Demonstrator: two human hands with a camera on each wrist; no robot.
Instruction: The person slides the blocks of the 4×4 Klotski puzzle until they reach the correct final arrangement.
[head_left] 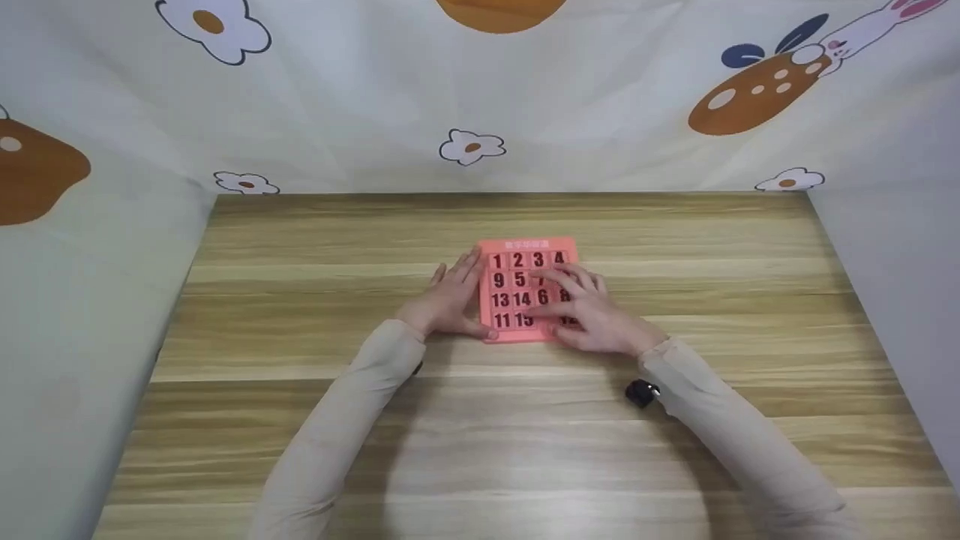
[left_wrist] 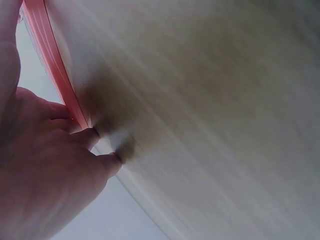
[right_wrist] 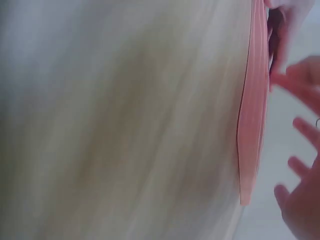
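Note:
A pink number sliding puzzle (head_left: 487, 289) with black digits lies flat on the wooden table. My left hand (head_left: 448, 296) holds its left side, thumb on the lower left corner and fingers along the upper left edge. In the left wrist view, the fingertips (left_wrist: 112, 162) of that hand reach the tabletop beside the pink edge. Over the right part of the puzzle is my right hand (head_left: 600, 315), fingers spread above the number tiles (head_left: 517, 280). It partly hides the 7, 8 and 12. The right wrist view shows its fingers apart, above the board's side (right_wrist: 252, 110).
The wooden table (head_left: 300, 300) extends around the puzzle. A pale cloth (head_left: 360, 105) printed with flowers and carrots hangs behind it, with pale walls at both sides. Small black devices (head_left: 641, 392) show at the wrists beneath the light sleeves.

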